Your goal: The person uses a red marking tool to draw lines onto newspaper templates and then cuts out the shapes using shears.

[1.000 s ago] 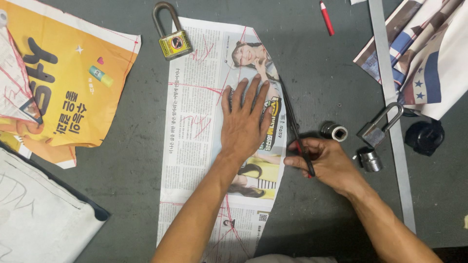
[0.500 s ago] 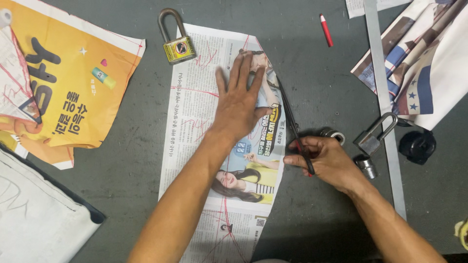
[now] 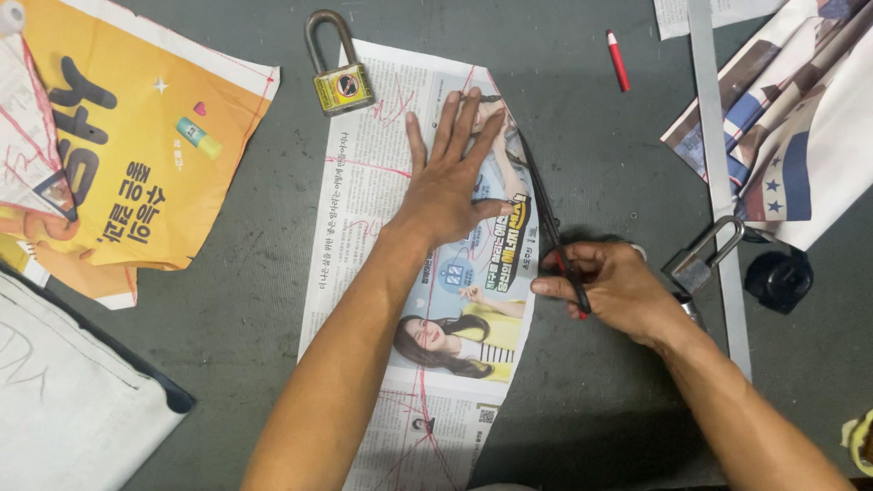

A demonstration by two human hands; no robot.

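Head view: left hand [image 3: 450, 186] lies flat, fingers spread, grasping nothing, pinning the newspaper sheet [image 3: 382, 236] to the grey table [image 3: 600, 400] so that it cannot shift. Right hand [image 3: 614, 286] is clenched on the scissors [image 3: 546, 218], blades along the sheet's right edge. A brass padlock [image 3: 341, 82] weights the top corner; a red pencil [image 3: 618, 60] lies apart

The left hand [image 3: 450, 186] lies flat, palm down, fingers spread and pointing away, forearm stretched forward. The right hand [image 3: 614, 286] is curled in a closed grip, knuckles up, forearm angling in from the lower right.
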